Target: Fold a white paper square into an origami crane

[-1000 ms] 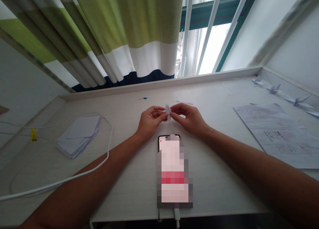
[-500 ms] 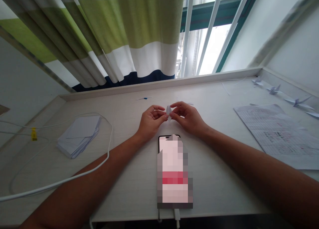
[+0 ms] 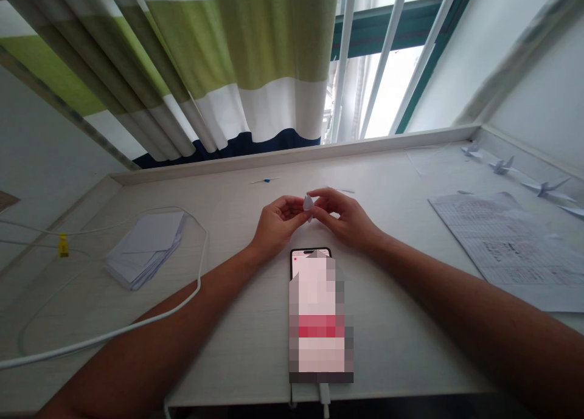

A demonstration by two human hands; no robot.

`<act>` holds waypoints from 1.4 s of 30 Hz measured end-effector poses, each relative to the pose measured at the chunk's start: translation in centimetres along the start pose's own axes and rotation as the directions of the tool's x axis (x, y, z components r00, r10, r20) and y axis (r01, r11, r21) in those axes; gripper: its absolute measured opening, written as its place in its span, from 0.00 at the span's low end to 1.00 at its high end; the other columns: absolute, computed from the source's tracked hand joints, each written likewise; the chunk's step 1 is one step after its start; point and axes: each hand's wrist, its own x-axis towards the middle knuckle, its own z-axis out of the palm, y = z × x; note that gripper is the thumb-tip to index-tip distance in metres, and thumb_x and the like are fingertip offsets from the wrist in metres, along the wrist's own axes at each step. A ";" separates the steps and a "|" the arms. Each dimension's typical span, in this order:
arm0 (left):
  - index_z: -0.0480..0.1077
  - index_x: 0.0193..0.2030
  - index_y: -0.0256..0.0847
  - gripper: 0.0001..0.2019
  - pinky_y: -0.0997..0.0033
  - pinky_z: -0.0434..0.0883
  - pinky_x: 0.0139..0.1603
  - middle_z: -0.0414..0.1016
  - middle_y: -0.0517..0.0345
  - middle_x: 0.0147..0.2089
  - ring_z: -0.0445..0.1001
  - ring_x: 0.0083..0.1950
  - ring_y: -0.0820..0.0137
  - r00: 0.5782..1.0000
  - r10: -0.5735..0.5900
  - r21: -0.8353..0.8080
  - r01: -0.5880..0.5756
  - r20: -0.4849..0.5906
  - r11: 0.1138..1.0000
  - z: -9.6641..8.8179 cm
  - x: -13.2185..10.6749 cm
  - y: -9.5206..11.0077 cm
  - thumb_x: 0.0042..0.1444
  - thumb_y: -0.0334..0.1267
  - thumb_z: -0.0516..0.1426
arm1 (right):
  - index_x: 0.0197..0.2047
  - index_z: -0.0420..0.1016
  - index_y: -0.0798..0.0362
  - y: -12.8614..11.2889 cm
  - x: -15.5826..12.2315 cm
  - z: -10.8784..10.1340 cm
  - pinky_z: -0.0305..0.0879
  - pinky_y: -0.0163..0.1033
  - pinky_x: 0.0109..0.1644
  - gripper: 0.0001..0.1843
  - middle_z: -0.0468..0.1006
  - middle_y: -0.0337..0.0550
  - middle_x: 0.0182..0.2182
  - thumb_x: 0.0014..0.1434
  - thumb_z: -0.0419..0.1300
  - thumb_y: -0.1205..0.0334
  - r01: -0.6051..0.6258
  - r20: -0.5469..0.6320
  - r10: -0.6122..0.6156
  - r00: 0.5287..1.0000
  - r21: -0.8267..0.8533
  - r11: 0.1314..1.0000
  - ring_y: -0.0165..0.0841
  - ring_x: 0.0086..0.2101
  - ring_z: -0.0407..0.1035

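A small folded white paper is pinched between my two hands above the desk. My left hand grips its left side and lower part with thumb and fingers. With thumb and fingertips, my right hand holds it from the right, the index finger at its top. Parts of the paper are hidden behind the thumbs. Just below the hands lies a phone with a lit, partly blurred-out screen and a white cable plugged into its near end.
A stack of white paper sheets lies at left, with a white cord looping past it over my left forearm. Handwritten sheets lie at right. Several folded paper cranes line the right edge. A small blue-and-white item lies behind the hands.
The top of the folded paper has changed from two separate upright points to a single rounded shape. My right index finger has shifted slightly left over its top.
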 end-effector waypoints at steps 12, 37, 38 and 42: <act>0.78 0.41 0.41 0.10 0.66 0.76 0.46 0.82 0.54 0.39 0.79 0.41 0.68 0.989 0.021 0.302 -0.065 0.148 0.951 0.0 -0.7 -0.1 0.55 0.40 0.68 | 0.27 0.83 0.54 -0.2 0.8 -1.9 0.63 0.38 0.35 0.09 0.79 0.41 0.25 0.52 0.66 0.58 -0.301 0.048 0.298 0.953 0.204 0.931 0.32 0.29 0.68; 0.80 0.47 0.42 0.12 0.63 0.75 0.52 0.83 0.53 0.43 0.80 0.45 0.66 0.971 0.027 0.244 -0.087 0.237 0.966 -0.2 -0.8 -0.2 0.56 0.39 0.68 | 0.28 0.82 0.55 0.3 1.0 -2.5 0.63 0.35 0.32 0.10 0.80 0.41 0.26 0.52 0.67 0.56 -0.361 0.113 0.346 0.931 0.160 0.919 0.29 0.28 0.67; 0.80 0.46 0.42 0.11 0.62 0.75 0.53 0.83 0.53 0.43 0.80 0.45 0.66 0.971 0.030 0.245 -0.090 0.236 0.965 -0.2 -0.8 -0.2 0.56 0.39 0.68 | 0.28 0.82 0.55 0.3 1.0 -2.4 0.63 0.35 0.32 0.10 0.80 0.42 0.26 0.53 0.66 0.56 -0.353 0.103 0.340 0.935 0.148 0.924 0.30 0.28 0.67; 0.80 0.41 0.42 0.07 0.62 0.76 0.54 0.79 0.52 0.46 0.78 0.48 0.65 0.963 0.103 0.231 -0.162 0.248 0.960 -0.3 -0.7 -0.1 0.57 0.39 0.68 | 0.28 0.82 0.56 0.2 0.9 -2.2 0.63 0.35 0.31 0.12 0.79 0.42 0.26 0.55 0.65 0.55 -0.313 0.065 0.310 0.949 0.058 0.948 0.30 0.28 0.67</act>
